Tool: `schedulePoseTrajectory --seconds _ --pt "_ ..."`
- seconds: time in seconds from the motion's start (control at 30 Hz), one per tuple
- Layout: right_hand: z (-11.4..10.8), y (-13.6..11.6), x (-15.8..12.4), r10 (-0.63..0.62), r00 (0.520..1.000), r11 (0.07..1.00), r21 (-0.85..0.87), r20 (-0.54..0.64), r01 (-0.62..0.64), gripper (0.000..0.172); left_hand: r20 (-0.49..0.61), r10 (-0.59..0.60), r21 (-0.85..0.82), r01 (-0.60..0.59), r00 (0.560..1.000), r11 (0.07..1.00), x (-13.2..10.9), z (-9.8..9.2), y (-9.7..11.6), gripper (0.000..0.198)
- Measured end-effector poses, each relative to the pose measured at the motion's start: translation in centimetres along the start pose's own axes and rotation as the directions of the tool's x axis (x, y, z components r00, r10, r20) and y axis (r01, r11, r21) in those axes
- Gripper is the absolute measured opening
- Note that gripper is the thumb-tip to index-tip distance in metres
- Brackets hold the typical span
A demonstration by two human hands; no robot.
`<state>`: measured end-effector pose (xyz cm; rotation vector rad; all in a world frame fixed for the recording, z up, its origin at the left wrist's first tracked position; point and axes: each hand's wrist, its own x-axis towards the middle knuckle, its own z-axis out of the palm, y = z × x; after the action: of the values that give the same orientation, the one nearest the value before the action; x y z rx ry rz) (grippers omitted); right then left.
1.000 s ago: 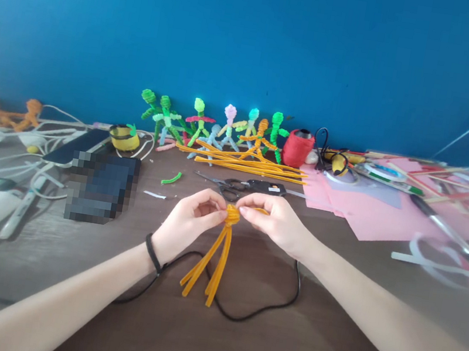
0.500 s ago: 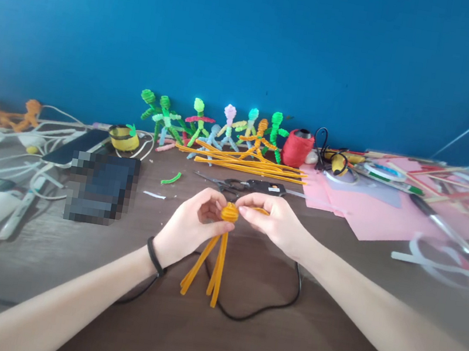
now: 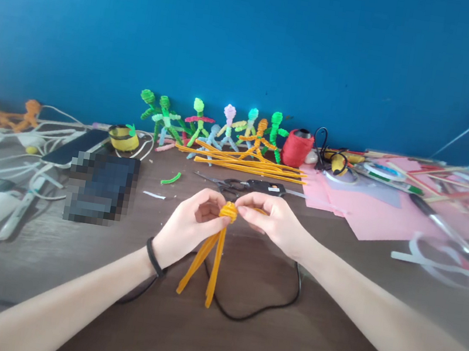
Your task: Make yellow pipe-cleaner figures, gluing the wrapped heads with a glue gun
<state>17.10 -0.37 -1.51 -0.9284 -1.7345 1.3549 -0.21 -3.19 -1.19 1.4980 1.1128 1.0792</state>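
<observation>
Between my two hands is a bundle of orange pipe cleaners [image 3: 216, 261], its top wound into a round ball and several straight ends hanging down. My left hand [image 3: 192, 216] pinches the ball from the left, thumb across its lower front. On the other side my right hand [image 3: 274, 220] is closed on an orange strand leading off the ball; part of that strand is hidden by the fingers. Just beyond the hands lie black-handled scissors [image 3: 233, 186]. Several loose orange pipe cleaners [image 3: 249, 167] lie farther back.
Pipe-cleaner figures [image 3: 228, 121] stand along the blue wall, beside a red thread spool [image 3: 297, 148]. Pink paper [image 3: 370, 218] and strips cover the right side. A dark pixelated object [image 3: 103, 187], cables and a phone [image 3: 74, 147] lie left. A black cord [image 3: 247, 317] loops below my hands.
The wound ball has tilted slightly in my fingers, and the hanging ends have swung a little to the left. Both hands stay almost in place.
</observation>
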Motion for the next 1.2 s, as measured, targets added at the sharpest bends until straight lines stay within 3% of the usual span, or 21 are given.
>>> schedulePoseTrajectory --seconds 0.23,0.43,0.8,1.0,1.2 --pt "0.01 -0.22 -0.11 0.01 1.0 0.999 0.044 0.009 -0.01 0.018 0.007 -0.033 -0.074 0.034 0.999 0.997 -0.12 0.0 0.15 0.019" --pt "-0.02 -0.21 -0.15 -0.001 0.999 0.986 0.165 0.047 -0.007 0.022 0.039 -0.071 -0.235 0.078 0.997 0.969 -0.2 -0.08 0.2 0.02" --pt "-0.04 -0.15 -0.09 -0.013 0.988 0.947 0.319 0.151 -0.036 0.023 0.168 -0.085 -0.468 0.155 0.982 0.87 -0.27 -0.08 0.23 0.018" --pt "-0.31 0.06 -0.12 -0.027 0.971 0.906 0.417 0.238 -0.077 0.017 0.261 -0.083 -0.529 0.214 0.962 0.821 -0.26 -0.44 0.11 0.016" --pt "-0.49 0.12 -0.14 -0.001 0.96 0.869 0.476 0.279 -0.137 0.017 0.278 -0.101 -0.557 0.246 0.955 0.793 -0.16 -0.69 0.25 0.019"
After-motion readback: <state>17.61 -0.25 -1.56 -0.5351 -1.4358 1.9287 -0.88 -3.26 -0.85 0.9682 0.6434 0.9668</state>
